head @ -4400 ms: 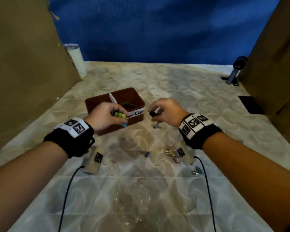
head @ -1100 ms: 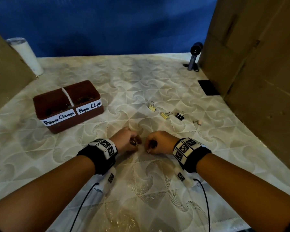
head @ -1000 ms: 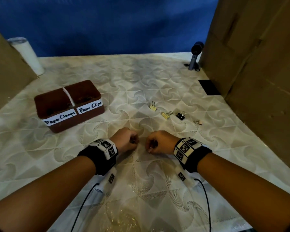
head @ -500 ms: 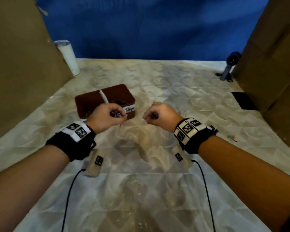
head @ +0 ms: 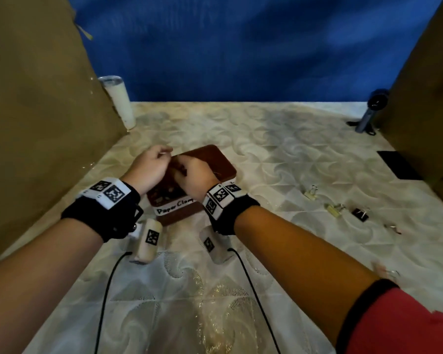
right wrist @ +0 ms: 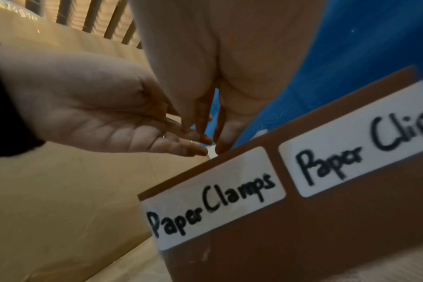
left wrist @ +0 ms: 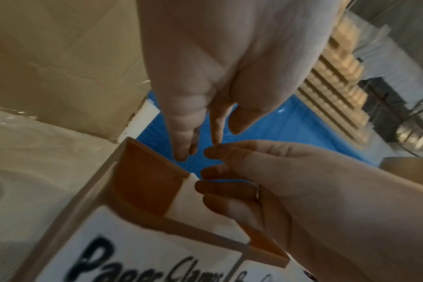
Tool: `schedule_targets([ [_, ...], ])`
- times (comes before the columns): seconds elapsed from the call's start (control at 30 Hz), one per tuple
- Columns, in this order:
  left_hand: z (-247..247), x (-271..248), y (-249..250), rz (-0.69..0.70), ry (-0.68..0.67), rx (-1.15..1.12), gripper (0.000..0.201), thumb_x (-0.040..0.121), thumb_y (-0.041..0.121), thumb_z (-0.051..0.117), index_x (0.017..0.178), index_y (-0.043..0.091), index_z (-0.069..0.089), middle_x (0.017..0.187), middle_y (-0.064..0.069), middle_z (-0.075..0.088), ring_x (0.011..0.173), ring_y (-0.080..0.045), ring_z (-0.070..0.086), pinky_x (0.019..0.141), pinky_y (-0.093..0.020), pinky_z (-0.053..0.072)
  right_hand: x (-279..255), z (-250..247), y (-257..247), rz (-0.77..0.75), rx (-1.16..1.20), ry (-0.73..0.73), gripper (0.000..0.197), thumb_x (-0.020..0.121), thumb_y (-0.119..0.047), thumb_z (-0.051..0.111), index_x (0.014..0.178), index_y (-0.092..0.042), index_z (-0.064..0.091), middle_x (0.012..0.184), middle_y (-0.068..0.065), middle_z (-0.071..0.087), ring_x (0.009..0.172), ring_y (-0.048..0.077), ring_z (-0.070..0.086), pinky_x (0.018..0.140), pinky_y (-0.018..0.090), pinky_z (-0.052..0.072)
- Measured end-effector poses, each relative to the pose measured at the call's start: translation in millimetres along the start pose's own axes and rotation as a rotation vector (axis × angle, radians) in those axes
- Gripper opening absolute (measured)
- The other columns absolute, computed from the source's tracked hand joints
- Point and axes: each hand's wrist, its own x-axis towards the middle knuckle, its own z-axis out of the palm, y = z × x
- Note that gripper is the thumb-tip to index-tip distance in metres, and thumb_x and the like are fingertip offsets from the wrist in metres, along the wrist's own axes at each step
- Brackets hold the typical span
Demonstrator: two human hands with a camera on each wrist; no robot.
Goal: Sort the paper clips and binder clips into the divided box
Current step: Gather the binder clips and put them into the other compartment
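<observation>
The bench [head: 279,154] is lying open right of the box [head: 223,162], where binder clips [head: 359,215] are sitting loose. Both hands are hovering over the box: left hand [head: 149,166] and right hand [head: 195,172], fingers extended, holding nothing.

White tumbler [head: 118,100], upright, far left by cardboard panel [head: 36,111]. Second cardboard panel [head: 430,98], right. Blue backdrop [head: 241,47], rear. Small dark camera on stand [head: 370,112], far right. Flat black patch [head: 397,164] near it.
</observation>
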Motion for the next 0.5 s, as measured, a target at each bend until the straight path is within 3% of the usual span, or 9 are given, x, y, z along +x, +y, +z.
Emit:
schedule_targets([
  [0.07, 9.5, -9.3, 15.3, 0.08, 0.009, -0.034, 0.024, 0.094, 0.025, 0.045, 0.114, 0.023, 0.058, 0.111, 0.003, 0.061, 0.103, -0.009, 0.058, 0.088, -0.021, 0.041, -15.5, -14.9, 8.6, -0.061, 0.048, 0.097, 0.024, 0.087, -0.008, 0.056, 0.108, -0.003, 0.064, 0.106, 0.019, 0.066, 0.101, 0.031, 0.061, 0.09, 0.032, 0.047],
  [0.1, 17.6, -14.9, 24.6, 0.123, 0.004, -0.055, 0.02, 0.094, 0.025, 0.047, 0.111, 0.024, 0.057, 0.103, 0.007, 0.061, 0.089, 0.0, 0.061, 0.079, -0.013, 0.043, -24.3, -25.8, 16.8, -0.082, 0.07, 0.148, 0.022, 0.086, -0.007, 0.056, 0.105, -0.004, 0.066, 0.105, 0.017, 0.066, 0.098, 0.027, 0.062, 0.088, 0.023, 0.046],
  [0.13, 29.8, -20.6, 34.9, 0.161, -0.006, -0.076, 0.017, 0.094, 0.025, 0.047, 0.109, 0.023, 0.056, 0.096, 0.011, 0.06, 0.076, 0.005, 0.062, 0.068, -0.009, 0.045, -35.1, -40.4, 27.9, -0.091, 0.08, 0.204, 0.021, 0.085, -0.005, 0.057, 0.103, -0.005, 0.067, 0.103, 0.016, 0.065, 0.095, 0.025, 0.062, 0.086, 0.016, 0.043],
  [0.17, 42.9, -25.5, 43.0, 0.202, -0.013, -0.096, 0.016, 0.094, 0.023, 0.049, 0.108, 0.022, 0.056, 0.095, 0.013, 0.058, 0.073, 0.005, 0.062, 0.063, -0.009, 0.046, -45.3, -55.6, 41.4, -0.086, 0.08, 0.252, 0.02, 0.085, -0.005, 0.057, 0.102, -0.007, 0.067, 0.102, 0.014, 0.064, 0.093, 0.023, 0.062, 0.084, 0.014, 0.042],
  [0.23, 75.0, -35.4, 58.3, 0.284, -0.03, -0.108, 0.018, 0.091, 0.021, 0.054, 0.11, 0.019, 0.056, 0.107, 0.007, 0.059, 0.094, -0.004, 0.059, 0.077, -0.015, 0.047, -72.4, -92.0, 76.6, -0.035, 0.035, 0.328, 0.021, 0.085, -0.007, 0.056, 0.103, -0.011, 0.066, 0.102, 0.012, 0.061, 0.092, 0.023, 0.061, 0.085, 0.02, 0.046],
  [0.3, 113.0, -41.5, 70.1, 0.339, -0.104, -0.071, 0.024, 0.087, 0.025, 0.06, 0.111, 0.024, 0.055, 0.123, 0.002, 0.051, 0.11, -0.008, 0.051, 0.093, -0.024, 0.044, -103.3, -133.5, 118.6, 0.064, -0.093, 0.363, 0.025, 0.085, -0.01, 0.056, 0.108, -0.014, 0.063, 0.109, 0.011, 0.059, 0.103, 0.025, 0.057, 0.094, 0.031, 0.045],
  [0.43, 191.4, -54.0, 88.7, 0.331, -0.295, 0.104, 0.041, 0.079, 0.034, 0.069, 0.116, 0.033, 0.05, 0.128, 0.001, 0.035, 0.122, -0.01, 0.035, 0.104, -0.023, 0.029, -167.6, -209.2, 197.1, 0.406, -0.328, 0.206, 0.039, 0.086, -0.017, 0.057, 0.124, -0.025, 0.052, 0.133, 0.009, 0.047, 0.126, 0.029, 0.042, 0.108, 0.038, 0.033],
  [0.5, 230.0, -56.1, 95.4, 0.322, -0.384, 0.17, 0.056, 0.074, 0.039, 0.073, 0.123, 0.031, 0.049, 0.138, -0.008, 0.032, 0.133, -0.02, 0.029, 0.11, -0.027, 0.026, -193.8, -238.5, 227.9, 0.542, -0.441, 0.078, 0.05, 0.084, -0.025, 0.062, 0.131, -0.029, 0.046, 0.141, 0.008, 0.042, 0.131, 0.031, 0.037, 0.111, 0.04, 0.029],
])
